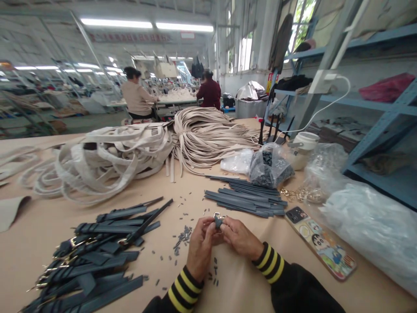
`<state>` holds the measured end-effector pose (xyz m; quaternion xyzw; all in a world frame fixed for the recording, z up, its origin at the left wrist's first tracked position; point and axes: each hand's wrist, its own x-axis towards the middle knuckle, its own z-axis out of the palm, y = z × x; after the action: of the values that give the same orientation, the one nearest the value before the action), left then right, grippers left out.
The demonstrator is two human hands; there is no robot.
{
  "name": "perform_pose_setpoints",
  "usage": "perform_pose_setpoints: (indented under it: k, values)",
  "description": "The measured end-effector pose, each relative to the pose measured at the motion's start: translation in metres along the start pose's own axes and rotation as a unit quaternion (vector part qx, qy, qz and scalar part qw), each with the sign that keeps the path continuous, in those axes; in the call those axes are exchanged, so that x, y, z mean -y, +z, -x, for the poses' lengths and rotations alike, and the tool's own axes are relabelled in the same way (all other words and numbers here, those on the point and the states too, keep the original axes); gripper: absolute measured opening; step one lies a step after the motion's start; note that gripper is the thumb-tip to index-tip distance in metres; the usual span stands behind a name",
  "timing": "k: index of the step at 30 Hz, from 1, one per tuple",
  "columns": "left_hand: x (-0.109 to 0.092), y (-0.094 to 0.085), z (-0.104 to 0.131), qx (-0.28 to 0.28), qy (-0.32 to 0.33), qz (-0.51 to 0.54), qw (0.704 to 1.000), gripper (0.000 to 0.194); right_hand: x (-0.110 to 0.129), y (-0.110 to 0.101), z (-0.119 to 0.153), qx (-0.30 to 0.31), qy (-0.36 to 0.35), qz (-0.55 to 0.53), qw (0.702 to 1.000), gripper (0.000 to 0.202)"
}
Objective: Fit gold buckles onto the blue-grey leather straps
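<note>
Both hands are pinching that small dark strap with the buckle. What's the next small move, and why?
Probably set it on the finished pile at left. Left hand and right hand pinch a short dark strap piece with its metal buckle apparently already on, like the pile's straps.

Bright, even light comes from ceiling tubes (146,24) at eleven o'clock and windows (246,52) at one o'clock, casting faint shadows on the table (228,287), while wide-lens distortion bends the edges and the far background softens.
</note>
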<state>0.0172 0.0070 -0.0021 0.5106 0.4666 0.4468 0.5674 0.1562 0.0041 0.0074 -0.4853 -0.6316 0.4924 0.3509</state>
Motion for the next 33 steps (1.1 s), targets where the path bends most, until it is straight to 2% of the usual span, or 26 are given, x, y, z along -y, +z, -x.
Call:
perform_pose_setpoints:
  k: [3,7,10,15,19,21,23,25,27,30,33]
  values:
    - [-0.005,-0.006,-0.004,0.001,-0.019,-0.022,1.000,0.024,0.000,-0.001,0.003,0.010,0.029,0.039,0.999,0.028]
    - [-0.002,-0.004,-0.001,0.104,-0.070,-0.054,0.991,0.028,0.000,-0.002,0.006,0.014,0.014,0.099,0.995,0.028]
    - [0.001,0.001,0.002,0.134,-0.096,-0.035,0.986,0.032,0.001,-0.004,0.006,0.041,0.006,0.106,0.994,0.025]
    - [-0.002,-0.004,0.001,0.092,-0.090,-0.016,0.992,0.036,0.009,-0.013,0.007,0.102,0.016,0.069,0.992,0.024]
    - [-0.007,-0.013,-0.005,0.053,-0.074,-0.021,0.996,0.037,0.012,-0.022,0.009,0.131,0.074,0.015,0.989,0.024]
    - [-0.010,-0.017,-0.010,0.049,-0.072,-0.042,0.995,0.036,0.010,-0.025,0.008,0.113,0.087,-0.004,0.990,0.023]
    - [-0.013,-0.019,-0.019,0.018,-0.032,-0.129,0.991,0.033,0.006,-0.028,0.006,0.060,0.096,-0.020,0.993,0.019]
    - [-0.015,-0.019,-0.030,-0.018,0.040,-0.273,0.961,0.027,0.002,-0.031,0.003,-0.006,0.102,-0.025,0.994,0.016]
    - [-0.016,-0.015,-0.041,-0.014,0.094,-0.412,0.906,0.020,-0.001,-0.034,0.000,-0.049,0.107,-0.019,0.993,0.014]
    - [-0.017,-0.005,-0.053,0.034,0.090,-0.541,0.836,0.012,-0.002,-0.037,-0.002,-0.078,0.094,0.046,0.991,0.011]
    - [-0.016,0.001,-0.058,0.069,0.066,-0.588,0.803,0.009,-0.001,-0.038,-0.002,-0.097,0.065,0.110,0.987,0.013]
